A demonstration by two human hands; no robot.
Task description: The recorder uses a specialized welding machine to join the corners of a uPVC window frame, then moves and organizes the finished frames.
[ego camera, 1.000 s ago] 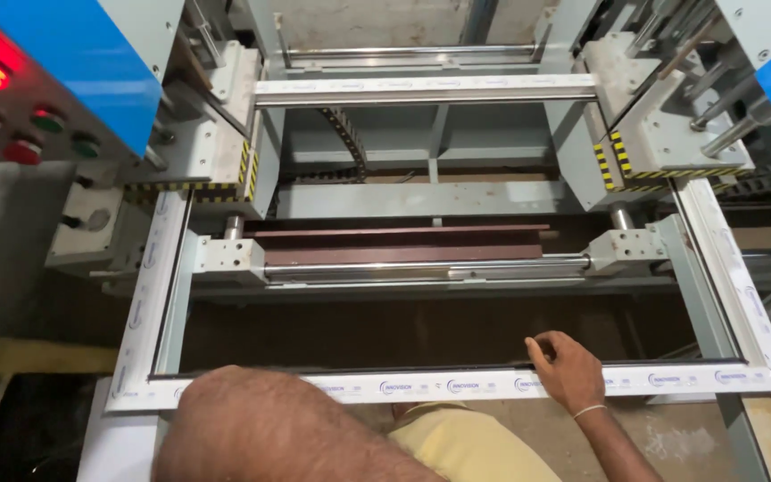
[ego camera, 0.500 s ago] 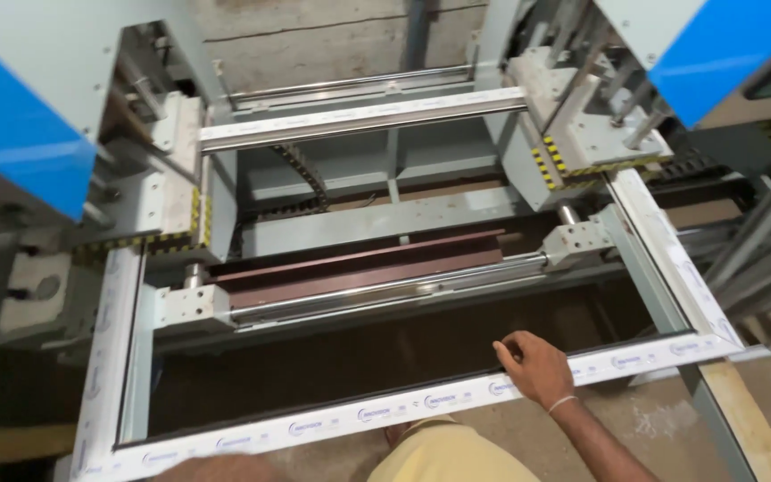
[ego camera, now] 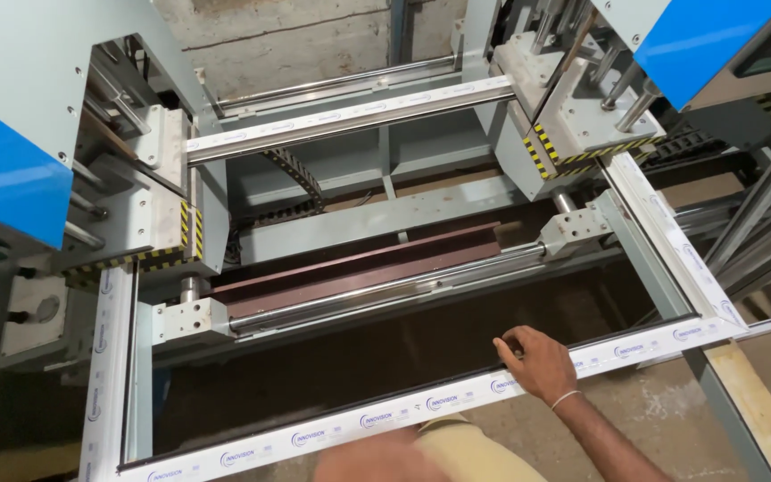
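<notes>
A large rectangular white window frame [ego camera: 421, 406], made of plastic profile with a strip of protective film printed in blue along its faces, is seen lying flat in a welding machine [ego camera: 136, 223], its near rail running across the bottom of the view and its far rail [ego camera: 350, 120] clamped between two grey heads edged with yellow-and-black stripes. The near rail is held by the right hand [ego camera: 542, 364], whose fingers are curled over the rail's inner edge, a thin bangle shown at the wrist. The left hand is not clearly shown; only a blurred shape is seen at the bottom edge, so its state cannot be told. Compared with half a second ago, the view is swung further to the right, so that the blue panel [ego camera: 698, 40] at upper right is brought more into view, while the right hand is kept on the same rail. Inside the frame, open room is left above a dark brown beam [ego camera: 359, 268] and steel guide rods [ego camera: 385, 290]; the frame's right corner lies close to a wooden plank [ego camera: 760, 406].
</notes>
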